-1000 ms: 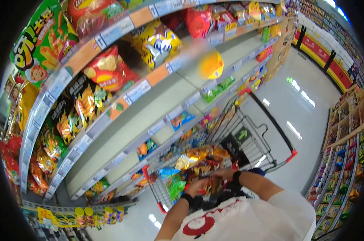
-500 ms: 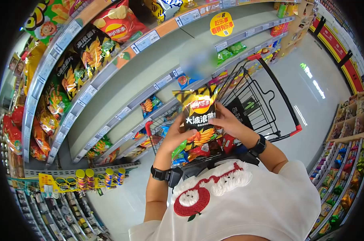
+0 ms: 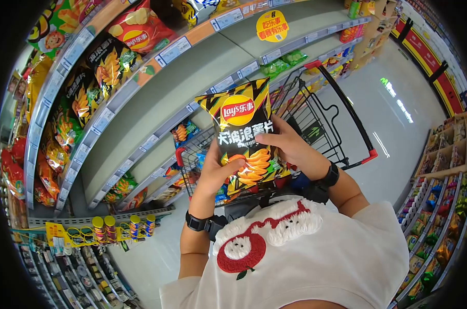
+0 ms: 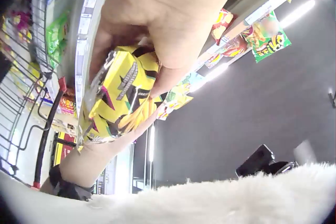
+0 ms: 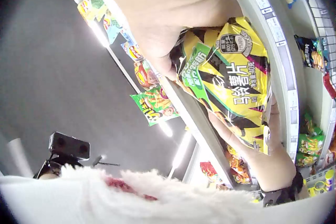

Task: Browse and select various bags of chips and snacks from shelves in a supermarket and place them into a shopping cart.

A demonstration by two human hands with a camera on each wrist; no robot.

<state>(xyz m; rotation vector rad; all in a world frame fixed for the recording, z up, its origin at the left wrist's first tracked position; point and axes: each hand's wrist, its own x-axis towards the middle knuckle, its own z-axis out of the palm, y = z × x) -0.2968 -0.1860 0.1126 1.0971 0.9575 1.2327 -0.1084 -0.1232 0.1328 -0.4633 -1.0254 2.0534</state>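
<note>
A black and yellow chip bag (image 3: 245, 135) with a red and yellow logo is held upright in front of the chest, its printed face toward the head camera. The left hand (image 3: 213, 170) grips its left side, thumb across the lower front. On the right side the right hand (image 3: 290, 141) grips it with the thumb on the front. The left wrist view shows the bag's yellow edge (image 4: 123, 90) under the left hand (image 4: 157, 19). In the right wrist view the right hand (image 5: 173, 14) holds the other edge (image 5: 236, 77); fingers behind the bag are partly hidden.
A wire shopping cart (image 3: 342, 135) with a black handle and red corners stands beyond and below the bag, with packages inside. Curved snack shelves (image 3: 192, 69) run along the left and ahead. More shelves (image 3: 439, 226) stand at the right, across the floor (image 3: 383, 123).
Both hands came up from the cart with the chip bag between them. Since half a second ago, the bag has risen closer to the head camera and shifted slightly left.
</note>
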